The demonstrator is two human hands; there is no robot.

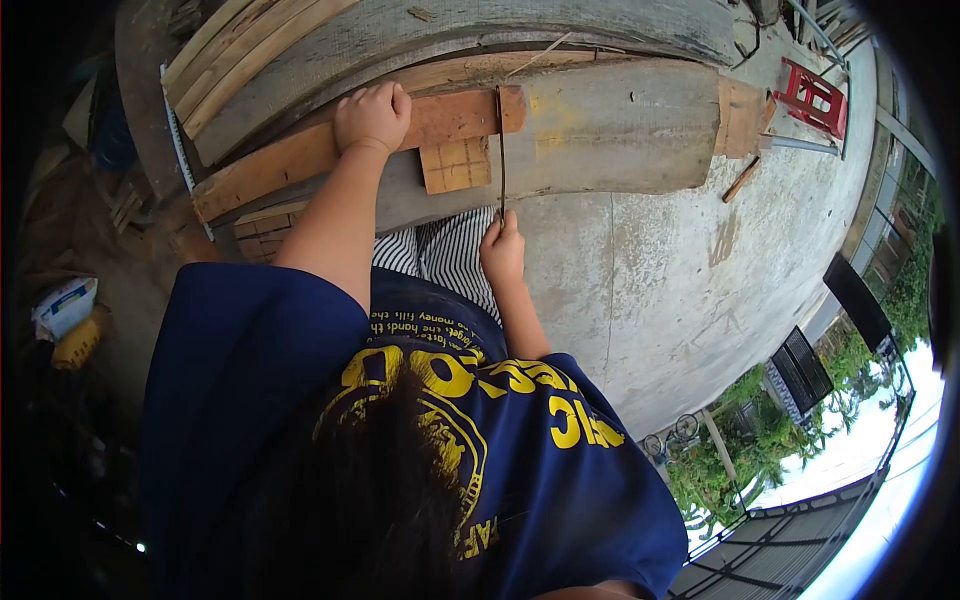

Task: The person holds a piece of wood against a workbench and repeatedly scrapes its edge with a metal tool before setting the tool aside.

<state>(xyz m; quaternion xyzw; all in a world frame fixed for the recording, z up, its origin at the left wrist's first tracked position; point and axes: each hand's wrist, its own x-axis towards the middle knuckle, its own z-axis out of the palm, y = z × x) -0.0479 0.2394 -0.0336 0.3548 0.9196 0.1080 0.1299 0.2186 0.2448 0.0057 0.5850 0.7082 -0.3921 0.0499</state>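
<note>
A reddish-brown wooden board (270,170) lies across a grey timber beam (620,125). My left hand (372,118) rests on the board with its fingers curled over the far edge. Near the board's right end, a thin dark handsaw (502,160), seen almost edge-on, crosses it. My right hand (503,250) is closed around the saw's near end, close to my striped trousers; the handle is hidden by the fingers. Beneath the board, between my two hands, a squarish light wooden block (455,165) sticks out.
Long planks (245,60) are stacked at upper left, beside a pale strip with a notched edge (187,155). A red plastic stool (812,98) stands at upper right. A wood scrap (741,180) lies on the concrete floor (660,270). Bags (68,315) lie at far left.
</note>
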